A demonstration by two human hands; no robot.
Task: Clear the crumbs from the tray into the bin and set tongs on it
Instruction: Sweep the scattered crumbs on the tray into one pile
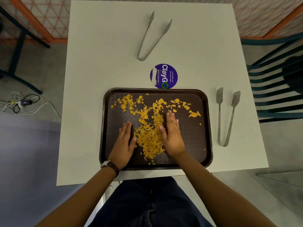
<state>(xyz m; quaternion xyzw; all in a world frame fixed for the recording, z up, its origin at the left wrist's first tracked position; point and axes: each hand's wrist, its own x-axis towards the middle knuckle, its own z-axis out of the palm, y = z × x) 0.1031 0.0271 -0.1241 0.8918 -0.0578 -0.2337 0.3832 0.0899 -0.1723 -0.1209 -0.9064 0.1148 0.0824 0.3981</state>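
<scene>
At the near edge of the white square tabletop (98,79), both bare forearms reach in over the dark brown rectangular plastic tray (207,128). The left hand (124,143), a dark-strapped watch (110,166) on its wrist, lies flat and spread on the tray floor, fingers together, holding nothing, its thumb edge against the heap. The right hand (172,135) is just as flat and empty, pressed along the other side of the heap. Between the two palms sits a dense pile of orange-yellow broken chip crumbs (150,136), and looser crumbs scatter on toward the tray's far rim, with a few strays near the right wall. Just beside the tray on the right, slotted-tip metal tongs (225,118) lie on the tabletop, tips pointing away. Beyond the tray, touching its far rim, is a round purple "ClayGo" sticker (164,75). Farther still, pointed-tip metal tongs (151,38) rest spread apart, well clear of the tray.
</scene>
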